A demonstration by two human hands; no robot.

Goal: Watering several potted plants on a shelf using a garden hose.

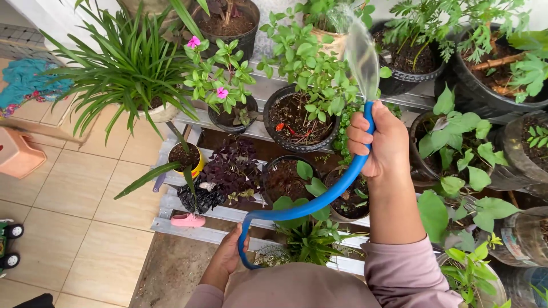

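Right hand (381, 142) fingers are clamped round the end of the blue hose (319, 201), thumb over its mouth, water fanning far over the potted plants (305, 85). Near and lower, the left hand (231, 251) grips the hose's loop above the white slatted rack (188, 225).

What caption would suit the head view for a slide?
Right hand aims a blue hose spraying water over potted plants; left hand holds its lower loop.

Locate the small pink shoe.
The small pink shoe lies low and left of centre in the head view, on the white slatted rack, below the black-bagged plant.
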